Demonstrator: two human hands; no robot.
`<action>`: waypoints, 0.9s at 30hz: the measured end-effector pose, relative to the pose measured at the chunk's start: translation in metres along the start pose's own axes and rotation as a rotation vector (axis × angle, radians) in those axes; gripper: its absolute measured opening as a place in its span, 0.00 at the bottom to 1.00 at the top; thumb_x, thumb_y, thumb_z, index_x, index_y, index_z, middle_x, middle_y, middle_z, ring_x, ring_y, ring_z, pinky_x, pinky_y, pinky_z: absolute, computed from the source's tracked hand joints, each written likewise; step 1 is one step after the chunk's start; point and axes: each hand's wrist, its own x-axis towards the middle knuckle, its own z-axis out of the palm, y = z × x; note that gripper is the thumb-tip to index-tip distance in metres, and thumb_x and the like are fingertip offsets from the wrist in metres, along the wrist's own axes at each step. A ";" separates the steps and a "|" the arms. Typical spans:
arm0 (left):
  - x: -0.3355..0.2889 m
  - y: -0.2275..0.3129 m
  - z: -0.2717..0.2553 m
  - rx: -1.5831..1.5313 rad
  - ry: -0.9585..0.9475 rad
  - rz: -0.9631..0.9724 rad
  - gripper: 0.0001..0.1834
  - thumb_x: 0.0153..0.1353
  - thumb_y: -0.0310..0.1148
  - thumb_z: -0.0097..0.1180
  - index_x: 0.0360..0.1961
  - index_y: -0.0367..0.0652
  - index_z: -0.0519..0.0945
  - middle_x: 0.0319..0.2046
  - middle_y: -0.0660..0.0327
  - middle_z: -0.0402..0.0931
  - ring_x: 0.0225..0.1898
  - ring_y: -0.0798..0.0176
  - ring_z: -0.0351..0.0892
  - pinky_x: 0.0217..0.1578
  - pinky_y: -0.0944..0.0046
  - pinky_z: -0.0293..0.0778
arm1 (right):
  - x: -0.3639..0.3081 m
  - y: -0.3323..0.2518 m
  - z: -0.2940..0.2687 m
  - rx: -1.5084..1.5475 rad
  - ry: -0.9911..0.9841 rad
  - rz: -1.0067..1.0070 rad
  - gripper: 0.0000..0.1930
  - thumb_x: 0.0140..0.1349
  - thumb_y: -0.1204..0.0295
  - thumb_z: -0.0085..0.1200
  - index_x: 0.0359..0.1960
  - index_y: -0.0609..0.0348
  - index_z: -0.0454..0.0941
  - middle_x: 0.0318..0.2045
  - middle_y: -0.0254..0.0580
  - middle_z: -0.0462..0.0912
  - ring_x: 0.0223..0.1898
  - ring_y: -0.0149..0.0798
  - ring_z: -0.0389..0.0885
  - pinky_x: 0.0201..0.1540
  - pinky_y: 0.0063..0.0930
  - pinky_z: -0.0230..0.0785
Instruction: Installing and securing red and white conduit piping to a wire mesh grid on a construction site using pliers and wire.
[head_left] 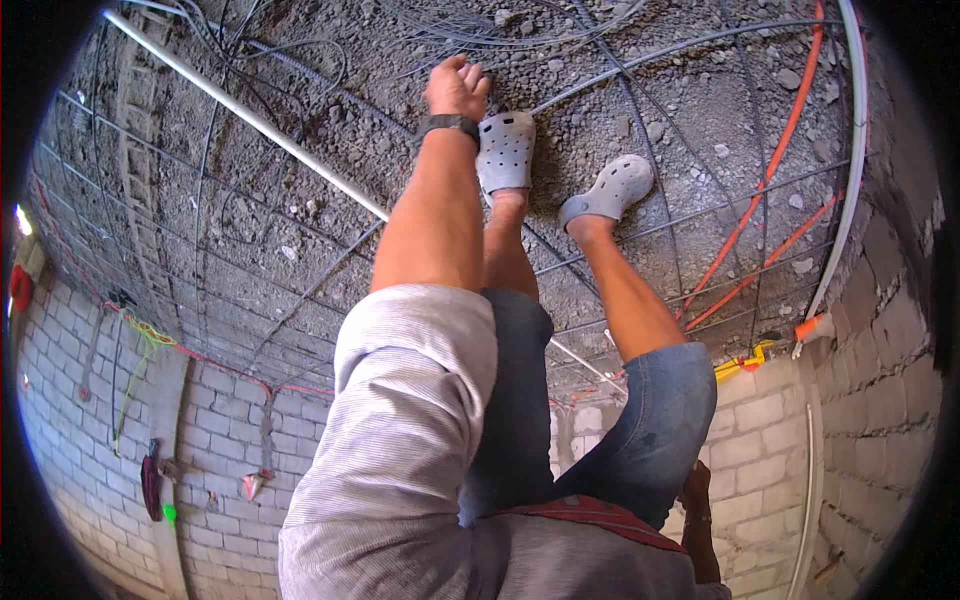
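My left hand point(458, 90), with a dark watch point(452, 124) on its wrist, reaches low over the gravelly ground beside my grey clog point(507, 150). Its fingers are curled in, and whatever they may hold is too small to make out. Loose thin wire point(520, 38) lies on the ground just beyond it. A steel reinforcing bar point(625, 72) runs close by on the right. My right hand point(697, 484) is in shadow next to my right thigh, low in the view. Its fingers cannot be told apart.
A grid of steel bars point(300, 228) spans the rough gravel point(340, 140). A white pipe point(240, 112) slants across the left, and orange conduits point(785, 140) run on the right. My other clog point(615, 188) stands among the bars. Block walls point(235, 420) border the area, with a yellow tool point(745, 360) near one.
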 end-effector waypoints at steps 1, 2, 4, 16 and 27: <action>-0.006 -0.003 0.013 -0.077 -0.042 0.016 0.06 0.59 0.34 0.50 0.32 0.43 0.71 0.29 0.63 0.74 0.29 0.66 0.73 0.27 0.64 0.68 | -0.001 -0.004 -0.001 -0.028 0.002 0.009 0.17 0.63 0.57 0.46 0.21 0.54 0.68 0.10 0.33 0.66 0.07 0.29 0.63 0.08 0.25 0.54; -0.014 -0.004 0.026 -0.104 -0.245 0.031 0.06 0.58 0.35 0.52 0.31 0.45 0.72 0.26 0.65 0.73 0.29 0.66 0.73 0.27 0.64 0.68 | -0.003 -0.008 -0.003 -0.009 -0.012 -0.001 0.16 0.63 0.57 0.45 0.22 0.54 0.68 0.10 0.32 0.66 0.08 0.29 0.63 0.09 0.25 0.54; -0.028 -0.011 0.059 -0.219 -0.413 0.094 0.06 0.55 0.35 0.56 0.29 0.46 0.74 0.25 0.65 0.73 0.31 0.65 0.73 0.35 0.61 0.67 | -0.006 -0.014 -0.007 0.005 -0.029 -0.020 0.16 0.64 0.58 0.44 0.22 0.54 0.68 0.11 0.32 0.66 0.08 0.29 0.63 0.09 0.25 0.54; 0.009 -0.018 0.025 -0.146 -0.127 0.013 0.31 0.59 0.43 0.54 0.59 0.41 0.60 0.57 0.55 0.57 0.56 0.54 0.64 0.52 0.53 0.67 | 0.002 -0.040 -0.007 0.142 -0.038 -0.005 0.14 0.63 0.64 0.48 0.43 0.60 0.76 0.32 0.46 0.81 0.30 0.40 0.80 0.31 0.31 0.72; -0.173 -0.014 0.184 0.060 -0.291 0.739 0.15 0.59 0.35 0.52 0.20 0.36 0.72 0.16 0.61 0.70 0.19 0.64 0.68 0.23 0.61 0.65 | -0.023 -0.037 -0.020 0.059 -0.077 -0.141 0.12 0.59 0.65 0.52 0.24 0.60 0.69 0.13 0.34 0.69 0.10 0.31 0.65 0.11 0.25 0.58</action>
